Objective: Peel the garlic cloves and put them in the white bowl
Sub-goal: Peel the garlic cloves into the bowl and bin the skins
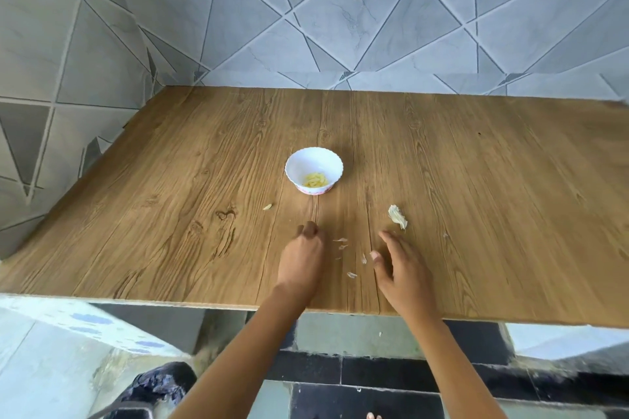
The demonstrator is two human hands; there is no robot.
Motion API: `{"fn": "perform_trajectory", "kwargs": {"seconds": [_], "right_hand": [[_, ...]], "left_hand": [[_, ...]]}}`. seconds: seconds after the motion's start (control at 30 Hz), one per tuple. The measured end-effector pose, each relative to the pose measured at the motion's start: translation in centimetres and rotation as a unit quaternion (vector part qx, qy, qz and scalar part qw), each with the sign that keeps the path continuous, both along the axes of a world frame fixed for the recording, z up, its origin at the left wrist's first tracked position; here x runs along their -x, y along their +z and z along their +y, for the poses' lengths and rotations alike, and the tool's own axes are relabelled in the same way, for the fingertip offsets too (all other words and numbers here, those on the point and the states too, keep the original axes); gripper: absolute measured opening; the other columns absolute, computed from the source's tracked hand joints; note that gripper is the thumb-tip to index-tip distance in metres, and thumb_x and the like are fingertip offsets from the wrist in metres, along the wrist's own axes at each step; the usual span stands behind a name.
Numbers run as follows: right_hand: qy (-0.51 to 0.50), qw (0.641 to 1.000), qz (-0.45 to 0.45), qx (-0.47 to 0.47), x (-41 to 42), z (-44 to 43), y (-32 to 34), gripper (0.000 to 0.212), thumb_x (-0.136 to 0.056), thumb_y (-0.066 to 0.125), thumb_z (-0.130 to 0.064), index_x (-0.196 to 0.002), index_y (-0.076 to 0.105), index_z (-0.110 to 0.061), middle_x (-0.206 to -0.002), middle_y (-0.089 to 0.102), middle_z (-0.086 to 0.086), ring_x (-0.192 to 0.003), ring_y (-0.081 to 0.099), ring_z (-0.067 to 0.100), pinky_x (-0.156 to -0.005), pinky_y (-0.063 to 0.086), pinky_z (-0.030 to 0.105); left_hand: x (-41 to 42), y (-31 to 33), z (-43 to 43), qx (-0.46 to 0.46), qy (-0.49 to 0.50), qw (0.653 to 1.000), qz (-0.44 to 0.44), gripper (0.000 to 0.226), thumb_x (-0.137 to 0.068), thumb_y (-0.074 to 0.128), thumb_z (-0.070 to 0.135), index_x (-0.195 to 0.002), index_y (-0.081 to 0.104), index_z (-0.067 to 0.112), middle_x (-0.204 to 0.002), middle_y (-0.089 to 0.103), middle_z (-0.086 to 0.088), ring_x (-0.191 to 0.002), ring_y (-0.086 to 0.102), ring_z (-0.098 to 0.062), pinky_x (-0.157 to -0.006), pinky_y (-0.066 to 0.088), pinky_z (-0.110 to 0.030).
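Garlic [397,216] on desk [476,180], right of bowl [306,163] on near side, just beyond right hand [403,270]. Long axis diagonal, pointing away from bowl. Right hand spread, empty, nearer. Left hand [302,257] curled; contents cannot tell.

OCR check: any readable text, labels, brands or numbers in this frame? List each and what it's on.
No readable text anywhere.
White bowl: pink patterned band at the base, no letters legible.
White slab at lower left: blue blotches, too blurred to tell whether they are text.
Wooden table and tiled wall: only grain and geometric lines.
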State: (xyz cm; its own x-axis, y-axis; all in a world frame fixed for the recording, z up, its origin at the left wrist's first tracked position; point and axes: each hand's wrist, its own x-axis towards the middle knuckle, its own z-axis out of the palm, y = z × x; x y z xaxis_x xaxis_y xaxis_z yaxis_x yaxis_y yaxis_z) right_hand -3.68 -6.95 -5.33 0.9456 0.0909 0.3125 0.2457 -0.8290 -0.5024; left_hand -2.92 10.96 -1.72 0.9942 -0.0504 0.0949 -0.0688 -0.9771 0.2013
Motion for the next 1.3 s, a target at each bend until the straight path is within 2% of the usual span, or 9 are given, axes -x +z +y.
{"fn": "perform_trajectory", "kwargs": {"seconds": [0.1, 0.2, 0.33, 0.5, 0.6, 0.7, 0.87, 1.1, 1.3], "right_hand": [[0.008, 1.000, 0.023, -0.018, 0.0, -0.3, 0.3, 0.041, -0.092, 0.058, -0.025, -0.129, 0.056, -0.008, -0.129, 0.059, 0.008, -0.119, 0.055, 0.026, -0.097, 0.048, 0.043], [0.022, 0.999, 0.033, -0.012, 0.3, -1.2, 0.3, 0.043, -0.094, 0.053, -0.031, -0.132, 0.053, -0.010, -0.133, 0.057, 0.007, -0.124, 0.052, 0.025, -0.100, 0.046, 0.043], [0.026, 0.999, 0.002, 0.032, 1.0, -2.8, -0.5, 0.054, -0.093, 0.035, -0.045, -0.127, 0.058, -0.009, -0.130, 0.059, 0.007, -0.121, 0.056, 0.026, -0.095, 0.050, 0.045], [0.027, 0.999, -0.028, 0.032, 1.0, -3.0, -0.6, 0.048, -0.091, 0.038, -0.037, -0.119, 0.064, -0.007, -0.125, 0.062, 0.008, -0.117, 0.058, 0.026, -0.097, 0.046, 0.043], [0.026, 0.998, -0.050, 0.029, 1.0, -3.0, -0.6, 0.046, -0.090, 0.040, -0.034, -0.115, 0.066, -0.005, -0.121, 0.065, 0.009, -0.114, 0.060, 0.026, -0.097, 0.043, 0.040], [0.025, 0.998, -0.058, 0.030, 0.9, -2.9, -0.6, 0.046, -0.089, 0.040, -0.033, -0.113, 0.067, -0.004, -0.119, 0.066, 0.010, -0.112, 0.062, 0.027, -0.096, 0.044, 0.041], [0.023, 0.997, -0.061, 0.031, 0.9, -2.8, -0.6, 0.046, -0.089, 0.039, -0.031, -0.111, 0.068, -0.002, -0.118, 0.066, 0.013, -0.110, 0.063, 0.028, -0.094, 0.047, 0.044], [0.022, 0.997, -0.064, 0.032, 0.9, -2.7, -0.8, 0.047, -0.089, 0.039, -0.030, -0.111, 0.067, 0.001, -0.116, 0.066, 0.016, -0.110, 0.063, 0.030, -0.096, 0.045, 0.045], [0.025, 0.997, -0.058, 0.037, 0.9, -2.7, -0.7, 0.047, -0.088, 0.039, -0.029, -0.112, 0.066, 0.001, -0.117, 0.066, 0.016, -0.110, 0.062, 0.031, -0.097, 0.044, 0.044]], "left_hand": [[0.1, 0.1, -1.0, 0.061, -0.029, 0.998, 0.005, 0.034, -0.089, 0.046, -0.004, -0.116, 0.063, 0.008, -0.117, 0.060, -0.008, -0.099, 0.063, -0.025, -0.081, 0.052, -0.029], [-1.5, 0.6, -0.1, 0.132, 0.005, 0.991, -0.002, 0.054, -0.076, 0.046, -0.016, -0.120, 0.064, 0.009, -0.123, 0.061, -0.007, -0.104, 0.063, -0.026, -0.089, 0.051, -0.034], [-4.1, 1.5, 0.8, 0.096, 0.046, 0.994, 0.010, 0.059, -0.076, 0.041, -0.018, -0.126, 0.059, 0.007, -0.129, 0.057, -0.011, -0.111, 0.059, -0.030, -0.091, 0.049, -0.038], [-2.1, 0.0, -1.6, 0.033, -0.029, 0.999, 0.016, 0.045, -0.081, 0.047, -0.014, -0.117, 0.064, 0.006, -0.121, 0.058, -0.007, -0.094, 0.064, -0.026, -0.077, 0.055, -0.036], [0.2, -0.1, -2.2, 0.082, -0.064, 0.995, 0.009, 0.045, -0.078, 0.049, -0.014, -0.110, 0.070, 0.008, -0.112, 0.065, -0.006, -0.091, 0.066, -0.026, -0.077, 0.056, -0.036], [-1.0, 1.3, -0.2, 0.139, 0.053, 0.988, -0.049, 0.053, -0.071, 0.043, -0.020, -0.110, 0.069, 0.004, -0.115, 0.066, -0.011, -0.099, 0.065, -0.028, -0.082, 0.053, -0.031], [-3.1, 2.0, 3.0, 0.058, 0.196, 0.978, 0.037, 0.042, -0.082, 0.041, -0.014, -0.115, 0.062, 0.000, -0.123, 0.056, -0.015, -0.104, 0.059, -0.034, -0.085, 0.049, -0.039], [1.5, 1.1, -1.0, -0.031, 0.087, 0.995, 0.037, 0.050, -0.083, 0.046, -0.013, -0.127, 0.055, 0.009, -0.124, 0.050, -0.007, -0.104, 0.058, -0.023, -0.079, 0.055, -0.031], [3.7, 0.9, -3.5, 0.093, 0.027, 0.995, 0.024, 0.049, -0.080, 0.044, -0.019, -0.114, 0.067, 0.007, -0.115, 0.061, -0.009, -0.095, 0.064, -0.020, -0.083, 0.051, -0.019]]}}
